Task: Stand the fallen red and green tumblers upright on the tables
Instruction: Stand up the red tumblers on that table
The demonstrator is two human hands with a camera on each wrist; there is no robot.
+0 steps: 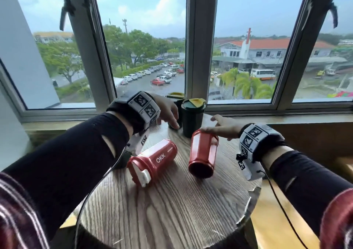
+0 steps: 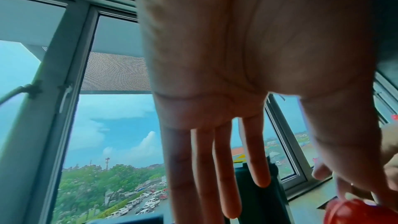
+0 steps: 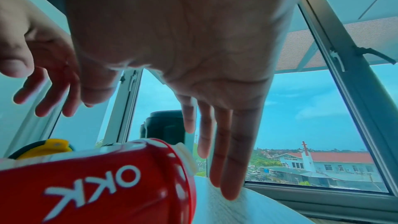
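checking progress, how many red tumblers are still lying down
2. One red tumbler lies at table centre-left, lid toward the camera; the other lies to its right under the right hand. None seem hidden.

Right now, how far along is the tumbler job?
Done: both green tumblers stand upright by the window. In hand: the right hand hovers with open fingers over the lid end of the right red tumbler, no grip yet; the left hand is open beside the rear green tumbler. Left: both red tumblers lie on their sides, including the left red tumbler.
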